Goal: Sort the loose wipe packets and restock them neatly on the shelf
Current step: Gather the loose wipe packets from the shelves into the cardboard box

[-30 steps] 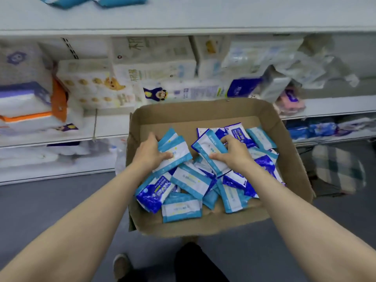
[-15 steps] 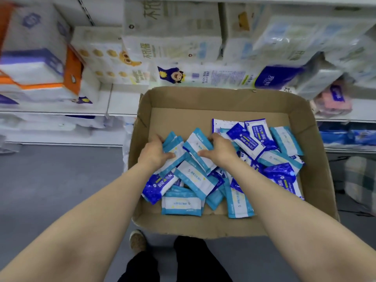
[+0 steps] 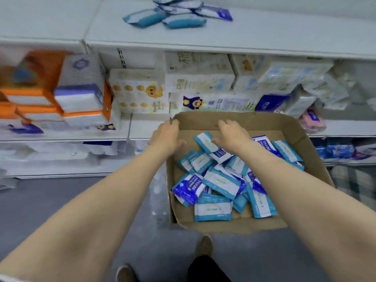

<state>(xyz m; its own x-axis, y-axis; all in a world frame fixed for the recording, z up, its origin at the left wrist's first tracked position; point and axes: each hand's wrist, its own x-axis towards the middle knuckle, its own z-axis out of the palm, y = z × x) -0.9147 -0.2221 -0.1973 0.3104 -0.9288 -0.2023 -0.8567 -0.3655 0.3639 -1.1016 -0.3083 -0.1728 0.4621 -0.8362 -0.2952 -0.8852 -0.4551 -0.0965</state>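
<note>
While barely begun, judging by few wipe packets (image 3: 177, 16) on top shelf (image 3: 264, 35) against loose heap (image 3: 223, 180) in cardboard box (image 3: 317, 159): left hand (image 3: 166, 135) gripping far-left box corner, right hand (image 3: 232, 135) curled over far edge, grasp unclear.

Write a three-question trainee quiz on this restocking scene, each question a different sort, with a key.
1. True or false: the left hand is at the far left corner of the cardboard box.
2. Where do wipe packets already lie outside the box? A) top shelf B) floor C) chair
3. Fill in: the right hand reaches over the packets in the box toward its ___ wall.

Key: 1 true; 2 A; 3 far
</note>
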